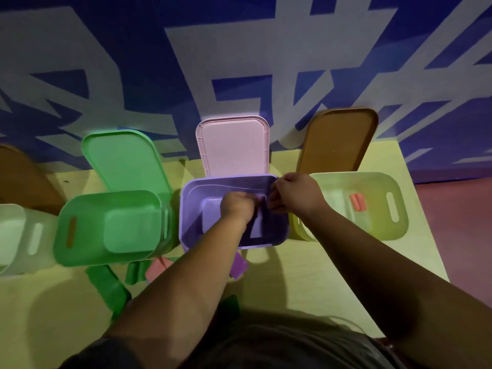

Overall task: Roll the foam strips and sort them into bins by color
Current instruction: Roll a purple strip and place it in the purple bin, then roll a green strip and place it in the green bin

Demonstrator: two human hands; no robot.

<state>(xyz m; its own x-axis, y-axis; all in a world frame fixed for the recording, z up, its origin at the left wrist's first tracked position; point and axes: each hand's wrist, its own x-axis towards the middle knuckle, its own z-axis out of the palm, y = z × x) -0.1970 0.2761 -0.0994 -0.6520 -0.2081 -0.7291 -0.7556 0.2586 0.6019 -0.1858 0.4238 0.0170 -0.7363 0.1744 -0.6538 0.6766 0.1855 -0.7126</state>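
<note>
Both my hands are over the open purple bin (186, 209). My left hand (237, 206) and my right hand (295, 195) meet with curled fingers and pinch a purple foam strip (257, 225), which hangs down into the bin; its top is hidden by my fingers. A salmon foam roll (358, 202) lies in the pale yellow-green bin (372, 179) to the right. The green bin (106, 227) stands to the left. Loose on the table in front of the bins are green strips (109, 288), a pink strip (157, 270) and a purple strip (238, 267).
Lids lean upright on the blue-and-white wall: green lid (125, 161), pink lid (234, 145), brown lid (338, 139). A pale bin (16, 235) stands at the far left with another brown lid (18, 177) behind it. The table's right edge (426, 235) borders a reddish floor.
</note>
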